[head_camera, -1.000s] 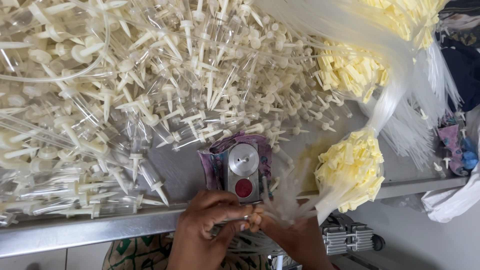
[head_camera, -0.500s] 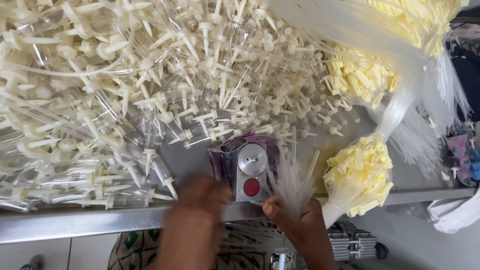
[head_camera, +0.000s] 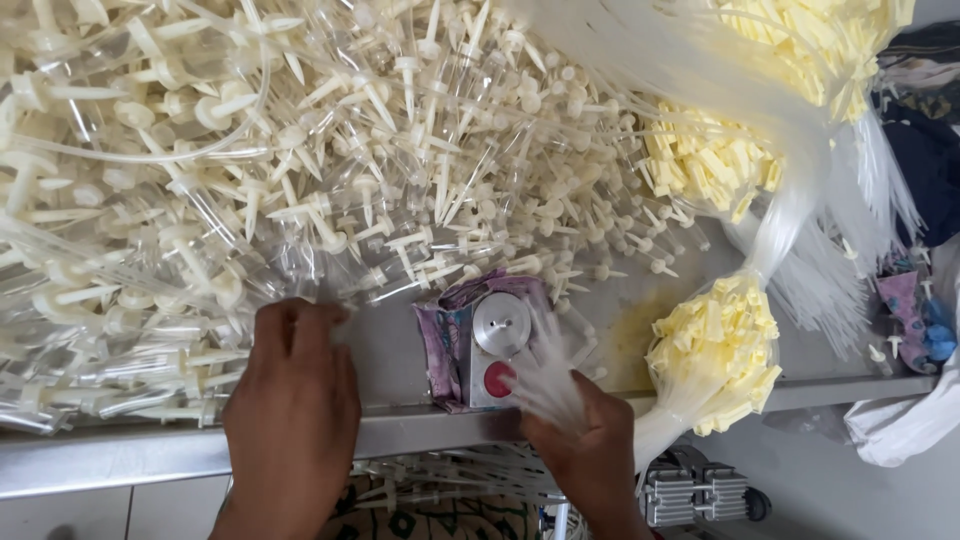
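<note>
Clear glossy plastic tubes (head_camera: 200, 250) — brushed-metal table edge (head_camera: 120, 460)

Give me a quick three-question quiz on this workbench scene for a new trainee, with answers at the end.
1. True or false: the left hand rests flat at the edge of the pile of clear tubes.
2. What does the right hand grip? A) a fan of thin clear strands B) a yellow bundle C) a cloth
3. What colour is the round button on the small metal device between the hands?

Key: 1 true; 2 A, the strands; 3 red.
</note>
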